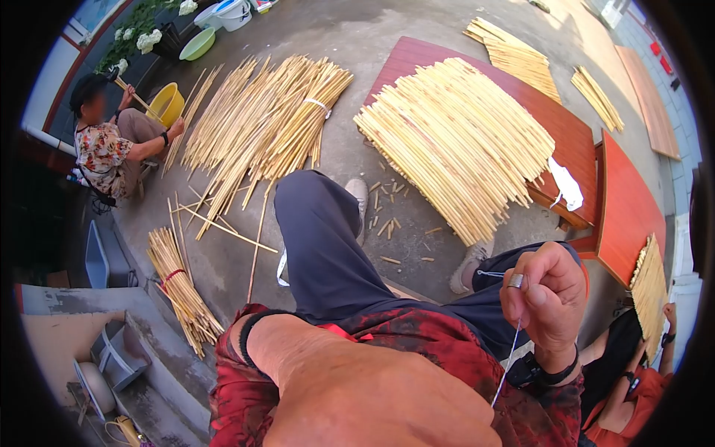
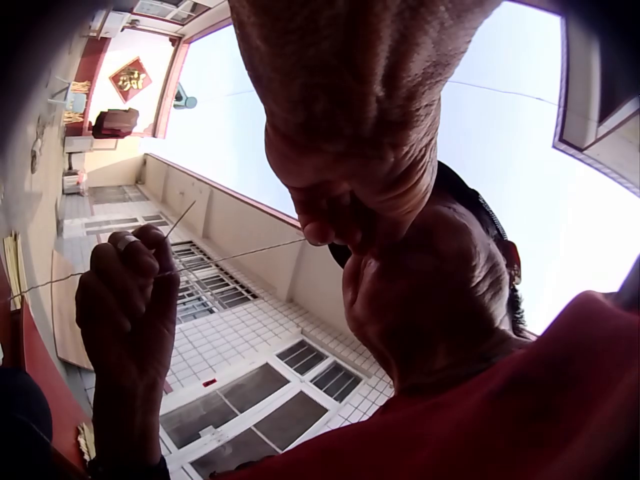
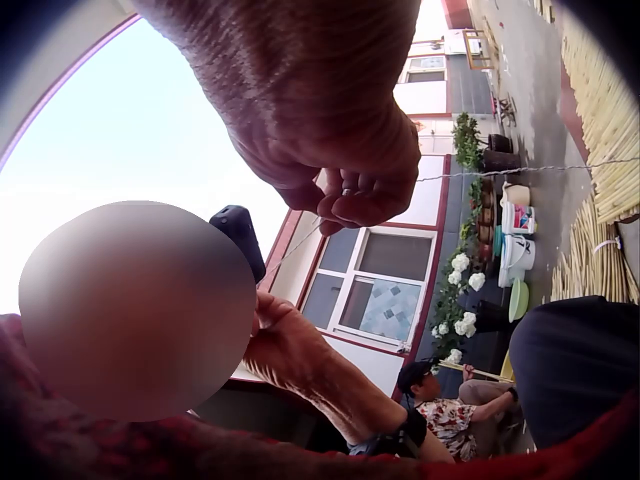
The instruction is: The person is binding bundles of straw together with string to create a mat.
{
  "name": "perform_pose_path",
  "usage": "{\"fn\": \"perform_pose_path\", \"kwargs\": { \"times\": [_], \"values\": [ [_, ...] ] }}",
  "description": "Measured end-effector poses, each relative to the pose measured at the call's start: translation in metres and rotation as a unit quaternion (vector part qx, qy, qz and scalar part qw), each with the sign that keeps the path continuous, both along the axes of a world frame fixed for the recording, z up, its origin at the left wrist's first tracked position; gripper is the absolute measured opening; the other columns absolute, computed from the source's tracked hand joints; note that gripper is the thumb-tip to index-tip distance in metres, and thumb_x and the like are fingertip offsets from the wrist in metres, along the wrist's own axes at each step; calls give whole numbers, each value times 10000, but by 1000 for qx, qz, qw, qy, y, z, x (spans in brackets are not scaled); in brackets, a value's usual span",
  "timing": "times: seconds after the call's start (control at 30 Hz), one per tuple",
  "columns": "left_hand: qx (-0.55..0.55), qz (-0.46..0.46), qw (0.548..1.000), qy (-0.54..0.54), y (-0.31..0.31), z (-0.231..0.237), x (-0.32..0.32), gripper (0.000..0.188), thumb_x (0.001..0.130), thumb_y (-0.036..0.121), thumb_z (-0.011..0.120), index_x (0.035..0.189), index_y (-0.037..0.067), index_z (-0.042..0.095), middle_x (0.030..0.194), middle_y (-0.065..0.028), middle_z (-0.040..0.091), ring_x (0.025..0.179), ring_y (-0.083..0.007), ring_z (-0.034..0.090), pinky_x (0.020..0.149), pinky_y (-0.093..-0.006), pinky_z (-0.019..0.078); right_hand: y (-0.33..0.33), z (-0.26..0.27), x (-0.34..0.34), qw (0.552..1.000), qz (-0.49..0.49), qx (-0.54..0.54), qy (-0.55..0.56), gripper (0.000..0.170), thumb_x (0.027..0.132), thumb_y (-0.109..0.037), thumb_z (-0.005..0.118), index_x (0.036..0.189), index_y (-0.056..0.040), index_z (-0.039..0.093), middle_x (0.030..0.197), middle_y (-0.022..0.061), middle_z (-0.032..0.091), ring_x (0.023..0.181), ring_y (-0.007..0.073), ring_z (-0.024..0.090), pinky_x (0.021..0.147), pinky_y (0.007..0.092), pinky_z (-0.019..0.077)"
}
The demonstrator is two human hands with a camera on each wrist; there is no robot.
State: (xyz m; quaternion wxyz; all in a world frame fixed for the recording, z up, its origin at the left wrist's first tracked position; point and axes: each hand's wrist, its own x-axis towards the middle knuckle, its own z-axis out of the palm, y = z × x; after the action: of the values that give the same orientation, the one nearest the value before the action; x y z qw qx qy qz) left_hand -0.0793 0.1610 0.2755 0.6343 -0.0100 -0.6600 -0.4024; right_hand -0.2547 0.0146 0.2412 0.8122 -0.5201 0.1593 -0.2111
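The thread (image 1: 509,365) at the lower right of the head view is white, and the ring (image 1: 515,280) above it silver. The mat of stalks (image 1: 454,141), upper middle, is pale straw yellow with brownish flecks and stripes. Beneath it the table (image 1: 387,67) is reddish brown; the panel (image 1: 625,205) at the right is brighter orange-red. Yellow-tan stalks fill the bundle (image 1: 179,290) at lower left, banded by a red tie (image 1: 173,276). The near shirt (image 1: 417,335) is red with dark blotches, the trousers (image 1: 320,238) dark blue-grey. Upper left: yellow bucket (image 1: 167,104), light green basin (image 1: 197,45), white flowers (image 1: 147,41).
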Motion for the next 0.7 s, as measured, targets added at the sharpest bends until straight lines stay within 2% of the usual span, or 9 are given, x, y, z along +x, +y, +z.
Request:
{"fn": "perform_pose_path", "kwargs": {
  "times": [0.23,0.3,0.33,0.4,0.47,0.53,0.6,0.67,0.7],
  "values": [
    [15,19,1000,16,-16,13,-8,263,815,8,390,555,38,389,569,-88,370,457,-243,412,410,-340,349,-2,-3,0,1000,0,-3,-1,123,802,-55,560,839,4,459,685,97,522,507,85,481,429,170,346],
    [-37,239,964,110,-23,17,-30,77,711,-3,561,657,-54,582,622,-157,527,396,-170,416,325,-249,263,-1,-4,1,1000,-10,-8,-6,121,802,-55,558,839,4,460,680,98,526,504,84,476,425,169,339],
    [-38,239,964,110,-27,14,-32,77,711,-3,561,657,-54,582,622,-157,527,396,-170,416,325,-249,263,-1,-4,1,1000,-22,-12,-8,118,802,-54,557,838,3,460,675,99,529,502,83,472,421,168,332],
    [-138,248,953,109,-34,0,-30,81,722,12,569,671,-46,594,638,-168,544,387,-170,417,320,-252,263,-5,-7,-1,1000,-5,-3,-3,100,811,-50,544,841,2,464,696,101,540,506,85,485,424,172,352],
    [-5,150,989,13,-25,-1,-8,225,805,3,459,580,-8,463,606,-105,454,461,-221,428,414,-301,350,-9,-9,0,1000,6,1,3,83,820,-46,532,844,2,467,717,102,551,511,87,498,427,177,371],
    [24,239,971,-21,-42,-21,2,118,789,1,532,677,-36,533,677,-124,530,463,-173,434,416,-276,347,-16,-17,8,992,-16,-18,124,60,843,-50,507,861,1,482,779,96,567,575,99,552,456,195,433],
    [256,330,909,0,-49,-51,10,20,774,-25,561,791,-31,570,697,-101,546,467,-115,426,413,-230,337,-25,-33,15,986,-52,-62,146,67,850,-59,502,876,1,489,800,84,570,639,100,568,486,202,456],
    [450,296,840,65,-63,-75,19,57,797,3,555,848,-8,577,704,-49,552,475,-55,412,407,-190,321,-34,-45,22,976,-88,-105,167,77,858,-68,497,892,2,496,820,71,572,702,101,585,515,209,479],
    [446,286,846,60,-70,-85,21,57,797,3,555,848,-8,577,704,-49,552,475,-55,412,407,-190,321,-36,-48,25,975,-106,-119,157,89,857,-75,503,901,3,502,817,59,571,753,99,581,531,207,479]
  ]
}}
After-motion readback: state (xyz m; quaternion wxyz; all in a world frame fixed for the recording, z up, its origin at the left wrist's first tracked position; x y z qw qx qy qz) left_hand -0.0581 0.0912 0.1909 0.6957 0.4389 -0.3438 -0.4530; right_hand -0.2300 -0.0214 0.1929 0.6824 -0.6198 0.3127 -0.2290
